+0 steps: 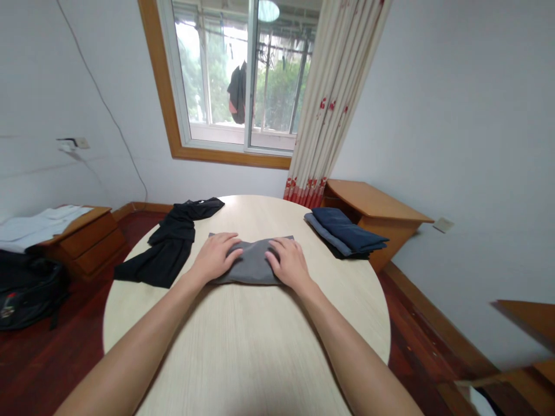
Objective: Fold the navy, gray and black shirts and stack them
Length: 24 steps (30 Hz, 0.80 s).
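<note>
Round pale table point(255, 341): black garment point(174, 232) left, folded gray cloth point(252, 264) mid, folded stack point(347, 230) right.

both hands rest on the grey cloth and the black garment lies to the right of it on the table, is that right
Not quite: the black garment lies to the left of the grey cloth on the table, as the head view shows. Both the left hand and right hand do rest on the cloth.

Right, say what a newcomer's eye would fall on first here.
Most likely the left hand and right hand, resting on a grey cloth near the middle of the round table. After that, probably the black garment along the table's left side and the dark folded stack at its right edge.
</note>
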{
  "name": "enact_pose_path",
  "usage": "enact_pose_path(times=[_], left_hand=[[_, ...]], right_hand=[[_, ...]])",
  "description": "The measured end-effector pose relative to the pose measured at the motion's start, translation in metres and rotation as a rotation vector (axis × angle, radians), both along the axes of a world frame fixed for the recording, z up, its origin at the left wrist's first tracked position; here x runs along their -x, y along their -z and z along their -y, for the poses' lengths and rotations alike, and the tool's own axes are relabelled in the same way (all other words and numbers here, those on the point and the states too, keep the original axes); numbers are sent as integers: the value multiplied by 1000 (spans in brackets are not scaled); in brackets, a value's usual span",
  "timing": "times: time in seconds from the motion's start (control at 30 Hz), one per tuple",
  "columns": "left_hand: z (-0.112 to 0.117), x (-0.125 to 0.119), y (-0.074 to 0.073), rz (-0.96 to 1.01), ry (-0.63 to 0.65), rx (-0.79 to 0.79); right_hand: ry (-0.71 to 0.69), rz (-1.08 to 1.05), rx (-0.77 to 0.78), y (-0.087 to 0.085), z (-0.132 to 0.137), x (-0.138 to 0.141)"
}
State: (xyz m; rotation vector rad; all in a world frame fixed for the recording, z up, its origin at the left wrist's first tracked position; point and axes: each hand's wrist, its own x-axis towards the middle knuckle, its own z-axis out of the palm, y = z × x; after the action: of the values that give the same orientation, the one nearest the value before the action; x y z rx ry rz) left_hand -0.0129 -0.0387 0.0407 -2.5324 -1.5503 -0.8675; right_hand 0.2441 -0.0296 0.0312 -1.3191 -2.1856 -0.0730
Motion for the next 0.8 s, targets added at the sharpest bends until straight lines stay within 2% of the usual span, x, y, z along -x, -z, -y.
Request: enact_pose_path(times=[0.07,0.17,0.33,0.47,0.5,0.57,0.67,0.73,0.8], left_hand=[[-12,-4,14,-42,38,136],[-22,0,31,-57,-31,312],[-27,14,35,-93,-217,390],[-27,31,32,-71,-384,468],[-25,33,30,-70,-418,455],[-17,29,25,-86,-462,330],[0,4,19,-104,-397,67],[12,-17,21,-122,-264,38],[19,-32,27,-171,-165,90]], right_hand=[[9,90,137,7,-1,8],[90,130,318,17,-9,1],[180,109,474,21,-20,-15],[216,93,487,21,-19,-15],[232,89,461,20,-17,-13],[260,81,354,17,-12,-8],[178,76,144,12,-4,3],[59,104,103,11,-1,9],[6,141,169,14,-2,9]])
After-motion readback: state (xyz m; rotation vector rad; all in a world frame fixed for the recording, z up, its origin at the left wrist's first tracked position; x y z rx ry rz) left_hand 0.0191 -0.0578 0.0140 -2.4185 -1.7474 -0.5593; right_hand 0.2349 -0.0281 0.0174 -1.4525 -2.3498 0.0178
